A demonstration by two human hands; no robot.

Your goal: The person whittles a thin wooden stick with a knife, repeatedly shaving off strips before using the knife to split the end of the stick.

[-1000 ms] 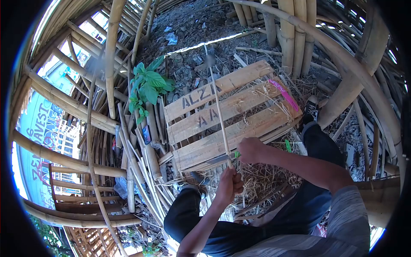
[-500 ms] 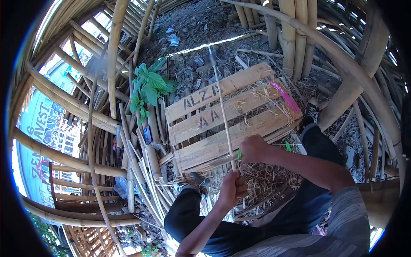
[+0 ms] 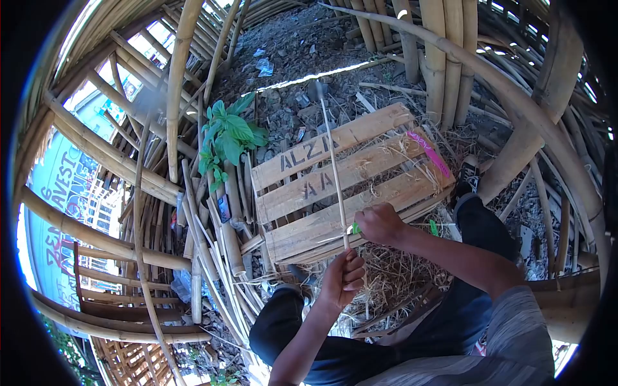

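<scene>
My left hand [image 3: 342,276] is wrapped round the lower end of a thin pale stick [image 3: 335,167], which rises over the crate to the bare ground behind. Just above it on the right, my right hand [image 3: 378,225] is closed on the green handle of a knife [image 3: 353,228]. The knife's blade points left and crosses the stick just above my left hand. Behind both hands lies a slatted wooden crate [image 3: 335,190] with dark stencilled letters and pink marks at its right end.
Split bamboo strips [image 3: 209,251] and a leafy green plant [image 3: 232,132] are left of the crate. Bamboo poles [image 3: 174,96] frame the left side, more poles [image 3: 444,64] the right. Shavings [image 3: 399,289] cover the ground between my legs, and a shoe [image 3: 468,174] is beside the crate.
My left hand and the stick's lower end have shifted slightly left and down in view. The right hand is still on the knife and also sits a little further left.
</scene>
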